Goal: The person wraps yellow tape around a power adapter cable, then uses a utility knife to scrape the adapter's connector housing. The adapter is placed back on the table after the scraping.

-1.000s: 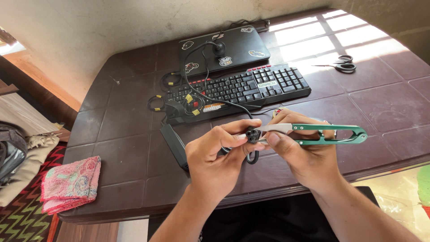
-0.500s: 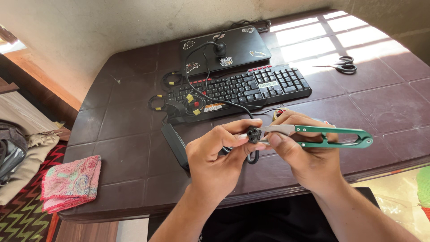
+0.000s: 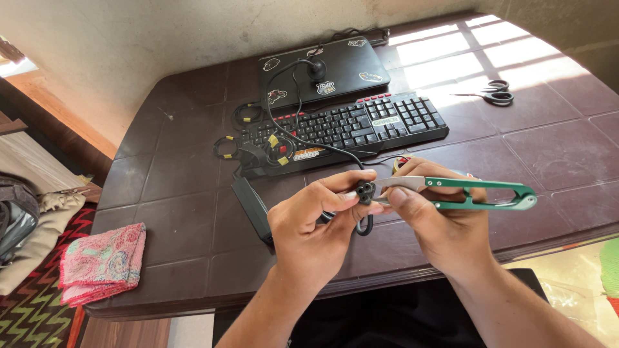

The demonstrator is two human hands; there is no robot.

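My left hand (image 3: 314, 222) pinches a black cable plug (image 3: 365, 191) between thumb and fingers, just above the front edge of the dark tiled table (image 3: 174, 200). The plug's cable (image 3: 365, 225) loops below it. My right hand (image 3: 445, 225) holds green thread snips (image 3: 474, 193) with the metal blade tips touching the plug. Both hands meet at the plug, in the middle of the view.
A black keyboard (image 3: 348, 129) lies behind the hands, with a closed black laptop (image 3: 322, 72) covered in stickers beyond it. A black power brick (image 3: 253, 207) rests left of my hands. Scissors (image 3: 493, 95) lie at the far right. A pink cloth (image 3: 103, 263) hangs off the left edge.
The snips have shifted slightly to the right and tilted a little. Both hands stay at the plug.
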